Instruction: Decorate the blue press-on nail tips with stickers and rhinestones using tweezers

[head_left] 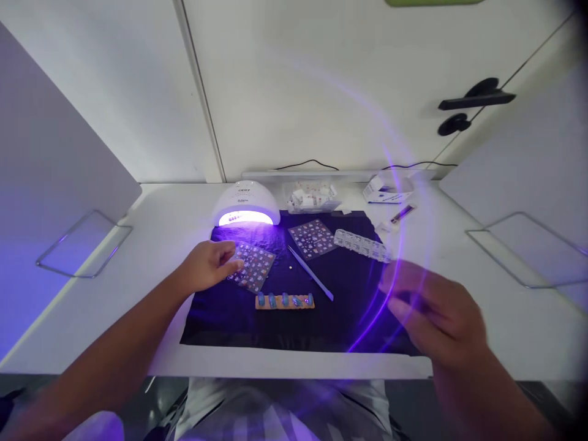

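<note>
My left hand (210,266) hovers at or rests on the left edge of a nail sticker sheet (254,267), its fingers loosely curled and the thumb apart from them. Slightly blurred, my right hand (436,309) has thumb and forefinger pinched together; what is between them, if anything, I cannot make out. Just beyond its fingertips is a clear compartment case (362,245). A tan strip (285,302) holds several glossy blue false nails, one with bright specks. Behind it lie a pale pointed stick (310,272), a tiny white piece (290,267) and a second sticker sheet (312,239).
A white nail lamp (247,199) glows violet at the back left of the black mat (220,324). Behind the mat stand a clear tub (310,197) of small packets and an open white box (388,188). White panels with wire handles flank the table (294,362).
</note>
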Available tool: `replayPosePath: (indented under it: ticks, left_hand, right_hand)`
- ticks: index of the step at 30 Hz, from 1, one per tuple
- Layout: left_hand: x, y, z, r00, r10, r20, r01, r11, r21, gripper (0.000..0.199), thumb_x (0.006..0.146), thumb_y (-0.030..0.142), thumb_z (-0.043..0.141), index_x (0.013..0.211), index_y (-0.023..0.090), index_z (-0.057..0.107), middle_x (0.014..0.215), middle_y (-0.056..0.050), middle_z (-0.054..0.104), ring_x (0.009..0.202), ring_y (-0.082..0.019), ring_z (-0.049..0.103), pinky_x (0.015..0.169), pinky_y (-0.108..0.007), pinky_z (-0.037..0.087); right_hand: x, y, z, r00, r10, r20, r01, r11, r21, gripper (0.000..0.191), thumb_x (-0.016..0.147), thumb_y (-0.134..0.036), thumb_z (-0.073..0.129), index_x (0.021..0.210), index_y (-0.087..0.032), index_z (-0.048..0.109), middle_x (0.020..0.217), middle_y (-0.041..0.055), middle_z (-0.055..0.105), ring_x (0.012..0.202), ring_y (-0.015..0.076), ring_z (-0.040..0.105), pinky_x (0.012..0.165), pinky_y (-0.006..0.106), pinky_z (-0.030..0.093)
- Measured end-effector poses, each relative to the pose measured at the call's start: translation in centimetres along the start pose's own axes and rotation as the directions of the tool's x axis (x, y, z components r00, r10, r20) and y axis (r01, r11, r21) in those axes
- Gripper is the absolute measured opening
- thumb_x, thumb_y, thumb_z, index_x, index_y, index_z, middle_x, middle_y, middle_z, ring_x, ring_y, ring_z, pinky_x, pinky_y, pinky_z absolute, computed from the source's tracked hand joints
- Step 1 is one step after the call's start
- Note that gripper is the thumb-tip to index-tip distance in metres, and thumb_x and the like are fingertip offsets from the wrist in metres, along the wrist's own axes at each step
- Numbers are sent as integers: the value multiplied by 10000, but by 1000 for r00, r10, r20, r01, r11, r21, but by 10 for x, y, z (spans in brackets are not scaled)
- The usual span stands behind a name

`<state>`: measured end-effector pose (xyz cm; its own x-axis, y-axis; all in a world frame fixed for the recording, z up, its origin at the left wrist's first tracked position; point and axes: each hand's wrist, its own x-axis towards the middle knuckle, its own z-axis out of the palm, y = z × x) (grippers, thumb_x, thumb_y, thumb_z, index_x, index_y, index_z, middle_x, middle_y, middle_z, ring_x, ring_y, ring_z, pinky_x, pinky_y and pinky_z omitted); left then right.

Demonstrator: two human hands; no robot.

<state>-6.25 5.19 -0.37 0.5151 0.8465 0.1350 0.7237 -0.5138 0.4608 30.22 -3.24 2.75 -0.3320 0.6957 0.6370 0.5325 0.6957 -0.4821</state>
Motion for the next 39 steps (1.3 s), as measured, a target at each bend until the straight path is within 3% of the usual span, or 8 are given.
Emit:
replayPosePath:
  ticks: [1,4,9,15,19,29,34,39]
  left_hand:
    - [1,0,3,1000,0,8,0,1000,2,364,870,459,540,672,186,403,555,60,403,503,-90,379,513,-230,267]
    - [2,-6,10,999,4,36,-5,1000,14,303,830,469,608,877,182,523,642,46,499,560,-115,450,557,-238,315]
    - [6,-24,5,996,62,71,-66,996,54,325,909,464,520,1081,192,569,962,-33,583,709,-140,534,649,-262,432]
    - [12,-32,3,989,102,109,-103,995,0,268,936,390,503,1118,208,579,1031,-49,576,853,-162,562,656,-236,482]
    - [14,-34,7,987,118,107,-115,993,-34,236,927,347,526,1097,207,611,1030,-49,598,852,-155,577,690,-246,502]
    - [12,-42,8,986,143,88,-142,990,-18,204,930,300,544,1106,218,607,1027,-38,592,873,-142,580,732,-251,503]
    - [12,-39,6,990,117,80,-116,993,-12,219,932,338,524,1067,204,631,993,-44,626,839,-147,597,707,-254,504]
    - [14,-36,8,991,99,90,-97,995,-21,247,941,363,505,1058,194,640,1000,-57,639,820,-144,595,685,-244,503]
  right_hand:
    - [17,7,5,995,-88,42,90,995,-44,95,867,-219,551,955,-224,587,699,8,586,582,141,547,564,304,465]
    - [50,33,27,944,-90,317,160,966,-202,179,864,-215,562,1039,-193,595,709,12,594,660,172,574,631,330,467]
    - [55,68,59,803,-59,593,233,947,-221,257,880,-139,512,1092,-201,643,974,68,674,923,219,599,856,394,444]
    - [46,77,67,687,-53,725,292,933,-208,266,876,-107,544,1079,-236,659,903,44,639,860,204,537,762,337,371]
    - [46,78,71,659,-58,750,328,919,-217,184,908,-132,532,978,-227,673,885,41,623,833,194,507,734,337,324]
    - [46,82,70,700,-99,707,409,867,-284,190,877,-81,545,940,-234,639,900,34,622,857,207,465,759,347,296]
    - [49,88,48,855,-156,495,338,891,-304,160,927,-132,476,953,-207,615,868,53,632,848,206,501,755,351,352]
    - [38,93,40,999,-10,53,11,1000,-19,58,932,-256,506,933,-232,559,816,36,590,764,189,559,691,350,453]
